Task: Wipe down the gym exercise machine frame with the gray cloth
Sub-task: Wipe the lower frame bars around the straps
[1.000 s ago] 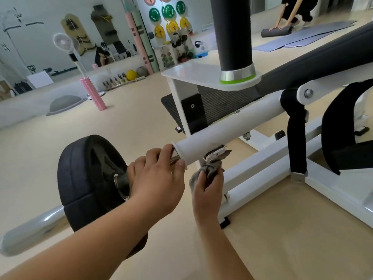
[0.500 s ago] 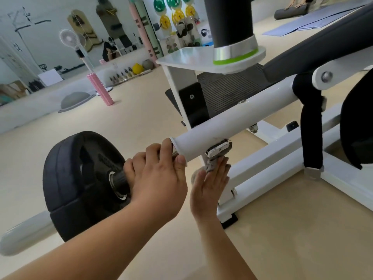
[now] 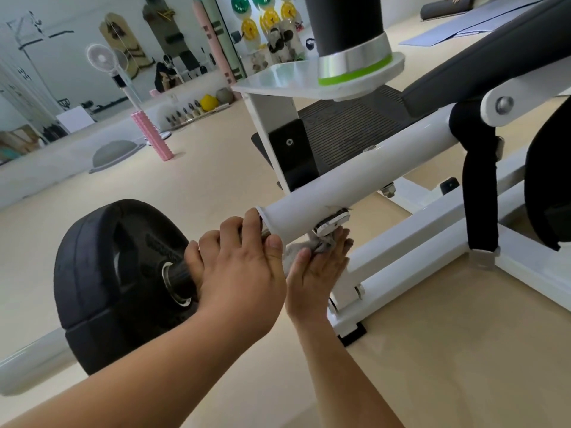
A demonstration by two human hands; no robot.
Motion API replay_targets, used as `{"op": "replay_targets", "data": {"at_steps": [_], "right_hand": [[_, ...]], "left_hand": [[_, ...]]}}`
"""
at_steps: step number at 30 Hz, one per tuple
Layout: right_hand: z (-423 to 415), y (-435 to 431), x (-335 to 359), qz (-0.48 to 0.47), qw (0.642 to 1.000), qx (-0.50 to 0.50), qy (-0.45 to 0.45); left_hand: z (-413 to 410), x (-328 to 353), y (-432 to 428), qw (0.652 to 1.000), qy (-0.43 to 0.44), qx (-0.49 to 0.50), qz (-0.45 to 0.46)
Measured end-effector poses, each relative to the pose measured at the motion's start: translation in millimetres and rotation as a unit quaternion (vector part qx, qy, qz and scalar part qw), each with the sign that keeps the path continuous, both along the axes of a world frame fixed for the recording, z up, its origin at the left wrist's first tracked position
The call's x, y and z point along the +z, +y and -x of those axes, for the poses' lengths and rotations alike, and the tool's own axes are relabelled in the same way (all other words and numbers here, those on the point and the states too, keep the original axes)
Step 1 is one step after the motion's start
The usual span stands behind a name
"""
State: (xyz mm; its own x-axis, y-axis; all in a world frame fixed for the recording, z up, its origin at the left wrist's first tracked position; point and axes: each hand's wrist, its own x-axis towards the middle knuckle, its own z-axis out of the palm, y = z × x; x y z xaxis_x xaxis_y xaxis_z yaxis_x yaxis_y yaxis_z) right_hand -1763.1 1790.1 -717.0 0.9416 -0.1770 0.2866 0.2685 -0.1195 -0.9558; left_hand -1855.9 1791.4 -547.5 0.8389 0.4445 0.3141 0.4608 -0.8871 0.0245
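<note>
The machine's white frame tube [image 3: 355, 177] runs from centre to upper right, ending at a bar that carries a black weight plate [image 3: 102, 282]. My left hand [image 3: 238, 270] grips that bar right at the tube's end, fingers curled over it. Just to its right, my right hand [image 3: 315, 273] has straight fingers pressing the gray cloth [image 3: 312, 245] up against the underside of the tube, beside a metal bracket [image 3: 330, 222]. Most of the cloth is hidden behind the hand.
Lower white frame rails [image 3: 417, 242] run across the floor to the right, with a black strap [image 3: 479, 196] hanging over them. A black post [image 3: 343, 23] stands on a white platform [image 3: 293, 80]. A pink foam roller [image 3: 151, 134] and a fan [image 3: 102, 57] stand at the back.
My right hand went from clutching the bunched cloth to flat fingers pressing it up under the tube. The view tilted slightly; my left hand kept its grip on the bar.
</note>
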Motion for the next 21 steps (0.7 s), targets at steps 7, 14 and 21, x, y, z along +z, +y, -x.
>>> {"op": "replay_targets", "data": {"at_steps": [7, 14, 21], "right_hand": [[15.7, -29.9, -69.5, 0.141, 0.964, 0.005, 0.227], [8.4, -1.1, -17.3, -0.045, 0.989, -0.017, 0.137], [-13.7, -29.9, -92.3, -0.038, 0.933, 0.069, 0.352]], "left_hand": [[0.5, -0.2, 0.2, 1.000, -0.006, -0.003, 0.002], [-0.6, -0.5, -0.7, 1.000, -0.007, 0.000, 0.006], [-0.5, -0.6, -0.8, 1.000, -0.005, -0.004, 0.006]]}}
